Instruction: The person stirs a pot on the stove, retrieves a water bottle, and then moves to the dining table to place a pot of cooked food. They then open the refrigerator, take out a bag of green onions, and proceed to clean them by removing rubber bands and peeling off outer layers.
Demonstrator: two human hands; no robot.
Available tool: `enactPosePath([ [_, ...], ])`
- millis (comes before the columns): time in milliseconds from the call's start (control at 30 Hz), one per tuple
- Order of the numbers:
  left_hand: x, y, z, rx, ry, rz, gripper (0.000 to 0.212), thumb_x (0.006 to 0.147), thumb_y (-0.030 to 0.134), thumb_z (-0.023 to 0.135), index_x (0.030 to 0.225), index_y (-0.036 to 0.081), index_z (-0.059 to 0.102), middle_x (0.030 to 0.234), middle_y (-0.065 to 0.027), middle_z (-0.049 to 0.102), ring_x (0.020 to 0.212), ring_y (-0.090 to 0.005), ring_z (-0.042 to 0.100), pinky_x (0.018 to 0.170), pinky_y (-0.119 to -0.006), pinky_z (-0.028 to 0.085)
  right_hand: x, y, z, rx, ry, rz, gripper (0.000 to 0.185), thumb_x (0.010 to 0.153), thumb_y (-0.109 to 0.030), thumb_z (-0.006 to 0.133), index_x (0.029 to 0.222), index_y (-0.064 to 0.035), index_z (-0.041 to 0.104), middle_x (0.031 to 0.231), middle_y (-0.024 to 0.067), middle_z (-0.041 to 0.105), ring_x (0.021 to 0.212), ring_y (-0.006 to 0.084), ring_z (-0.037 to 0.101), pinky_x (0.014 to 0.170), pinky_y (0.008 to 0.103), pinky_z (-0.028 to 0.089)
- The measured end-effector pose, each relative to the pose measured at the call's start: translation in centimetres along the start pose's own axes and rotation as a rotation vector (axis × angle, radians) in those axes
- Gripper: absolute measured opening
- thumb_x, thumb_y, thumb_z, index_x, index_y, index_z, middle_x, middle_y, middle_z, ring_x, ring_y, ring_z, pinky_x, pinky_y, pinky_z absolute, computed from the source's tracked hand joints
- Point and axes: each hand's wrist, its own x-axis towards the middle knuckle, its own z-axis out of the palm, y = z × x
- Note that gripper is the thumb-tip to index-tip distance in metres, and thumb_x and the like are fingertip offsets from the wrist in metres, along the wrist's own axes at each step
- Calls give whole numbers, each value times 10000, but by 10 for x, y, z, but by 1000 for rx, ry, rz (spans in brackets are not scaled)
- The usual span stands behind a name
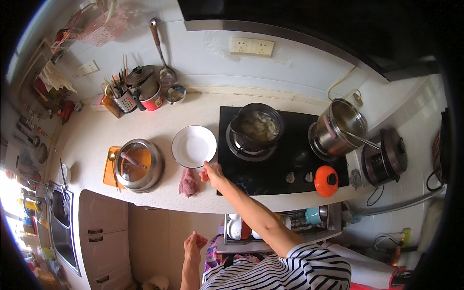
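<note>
My right hand point(213, 174) is at the near rim of a white enamel basin point(194, 145) with a dark edge. Its thumb lies on the rim and the fingers curl just below it. Nothing shows inside the basin, which is beside the left edge of the black gas hob point(286, 170). Just left of that hand, a pink cloth point(188, 182) lies crumpled on the counter. My left hand point(194, 246) hangs in front of the counter, fingers loosely bent, with nothing seen in it. On the left burner, a dark pot point(258, 125) holds pale food in liquid.
A steel pot point(335, 127) with a utensil stands on the right burner. An orange lid point(326, 181) lies at the hob's front. Leftward are a steel-rimmed glass lid point(139, 165) and an orange board point(110, 174). Below the counter, a pulled-out drawer point(250, 247) holds dishes.
</note>
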Motion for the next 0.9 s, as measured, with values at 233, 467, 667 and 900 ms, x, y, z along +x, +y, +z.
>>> enactPosePath([
  [233,2,3,35,52,-42,23,301,863,295,523,681,56,543,645,-49,555,614,-165,571,610,-288,487,-112,14,-66,-253,-513,-20,329,882,-324,494,743,-30,544,707,87,589,449,91,481,384,219,390],
  [467,13,-9,80,133,-111,39,314,864,309,522,688,52,562,618,-65,575,594,-168,579,583,-276,483,-181,20,-177,-313,-392,38,274,889,-262,496,793,-11,544,709,70,572,465,69,446,390,191,357],
  [667,11,-20,118,183,-146,45,339,869,325,512,694,39,562,633,-70,567,614,-170,567,616,-278,474,-216,-22,-269,-367,-111,-243,258,892,-247,472,782,-26,550,683,31,545,488,54,425,400,193,319],
  [900,2,-19,139,247,-93,42,388,879,335,492,698,-2,550,671,-87,562,627,-170,559,629,-273,466,-215,-62,-295,-311,96,-340,231,849,-251,546,773,-33,546,654,38,547,438,61,405,388,196,313],
])
